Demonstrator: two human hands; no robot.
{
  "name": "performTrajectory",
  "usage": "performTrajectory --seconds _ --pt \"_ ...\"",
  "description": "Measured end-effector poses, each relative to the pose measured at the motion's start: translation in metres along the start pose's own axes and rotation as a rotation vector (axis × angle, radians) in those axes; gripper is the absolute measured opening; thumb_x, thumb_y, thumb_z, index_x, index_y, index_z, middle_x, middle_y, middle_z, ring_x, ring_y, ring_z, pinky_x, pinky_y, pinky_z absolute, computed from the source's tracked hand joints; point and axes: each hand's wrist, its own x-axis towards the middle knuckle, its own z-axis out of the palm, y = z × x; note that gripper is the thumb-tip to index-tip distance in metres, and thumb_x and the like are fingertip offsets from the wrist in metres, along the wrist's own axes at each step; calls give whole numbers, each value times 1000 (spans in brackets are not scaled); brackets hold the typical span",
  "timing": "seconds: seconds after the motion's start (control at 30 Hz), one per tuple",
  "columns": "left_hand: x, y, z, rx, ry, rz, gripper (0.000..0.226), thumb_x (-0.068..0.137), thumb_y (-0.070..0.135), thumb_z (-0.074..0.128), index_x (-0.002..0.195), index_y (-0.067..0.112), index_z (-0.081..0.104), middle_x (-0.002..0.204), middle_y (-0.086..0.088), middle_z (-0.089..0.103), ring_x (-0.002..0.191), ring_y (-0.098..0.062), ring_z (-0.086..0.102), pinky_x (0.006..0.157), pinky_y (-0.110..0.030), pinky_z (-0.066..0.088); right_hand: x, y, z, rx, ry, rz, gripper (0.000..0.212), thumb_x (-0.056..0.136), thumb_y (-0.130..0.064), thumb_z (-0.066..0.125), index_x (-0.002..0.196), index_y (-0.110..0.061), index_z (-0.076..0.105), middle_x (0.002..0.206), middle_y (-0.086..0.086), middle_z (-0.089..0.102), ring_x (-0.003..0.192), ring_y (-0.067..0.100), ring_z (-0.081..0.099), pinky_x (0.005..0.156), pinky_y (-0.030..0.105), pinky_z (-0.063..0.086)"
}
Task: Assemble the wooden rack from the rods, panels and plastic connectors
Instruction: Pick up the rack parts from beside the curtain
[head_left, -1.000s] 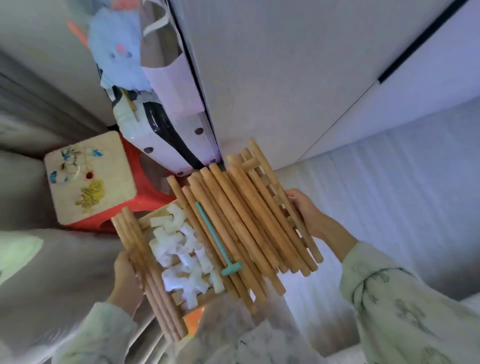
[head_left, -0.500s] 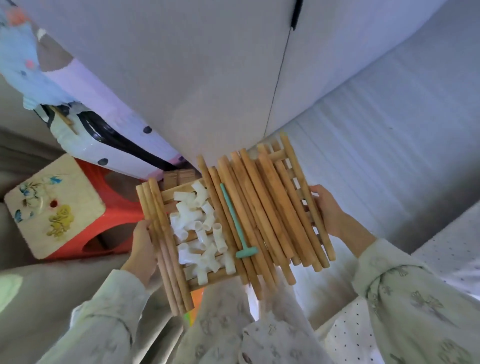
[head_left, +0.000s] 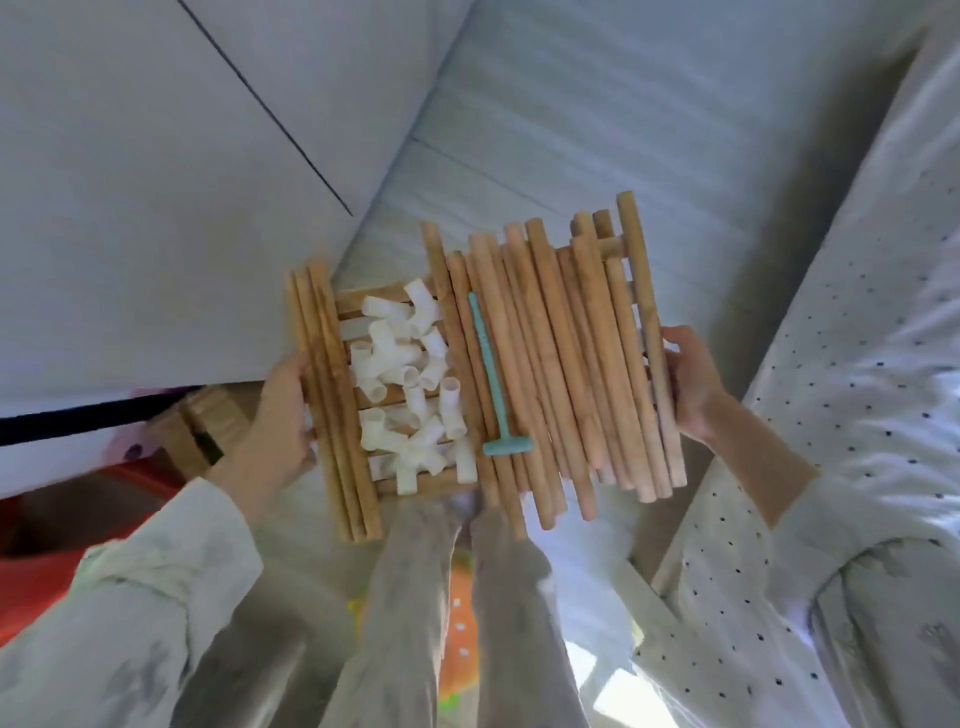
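Swung rightward, slatted panel gripped by left hand and right hand carries one teal hammer.

The slatted panel is crowded: wooden rods lie side by side across its right half, a teal hammer on top of them, and white connectors heap in the left half. The left hand and right hand close off both side edges. Open floor lies beyond the far edge, walled by the cabinet on the left and the dotted bedding on the right
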Motion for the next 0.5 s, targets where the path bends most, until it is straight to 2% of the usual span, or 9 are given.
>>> performTrajectory --seconds 0.07,0.13,0.2,0.27,0.4,0.5 --pt "46 -7 32 116 -3 52 30 92 29 38 72 24 59 49 12 62 72 -14 54 64 -28 42 47 19 -20 57 38 5 37 86 -38 36 72 -17 63 60 0 56 54 19 52 63 28 42" --pt "94 -20 60 202 -17 82 30 92 25 37 70 24 57 50 12 61 69 -11 50 68 -31 39 94 39 -38 109 66 21 37 86 -40 37 75 -16 63 64 1 58 59 20 53 66 29 44" --pt "145 -38 86 247 -39 101 29 92 23 34 72 22 55 65 5 60 71 -11 49 71 -32 40 143 62 -55 118 56 26 38 86 -43 38 79 -16 63 71 2 61 64 21 56 72 32 47" --pt "194 -56 112 286 -62 113 27 92 23 33 75 22 54 76 1 54 75 -12 48 70 -33 40 187 87 -70 129 61 36 46 89 -50 37 85 -15 66 77 4 66 70 23 62 76 34 50" --pt "281 -90 156 370 -137 138 25 91 25 33 77 23 54 77 2 52 74 -11 47 65 -31 38 268 131 -96 223 120 63 65 91 -64 30 102 -11 66 98 12 70 91 27 66 81 39 52" --pt "335 -111 184 413 -199 143 27 92 25 32 80 22 56 79 1 54 75 -12 48 64 -31 38 322 157 -110 219 156 52 67 91 -64 30 100 -9 67 96 12 71 91 28 65 76 37 52"
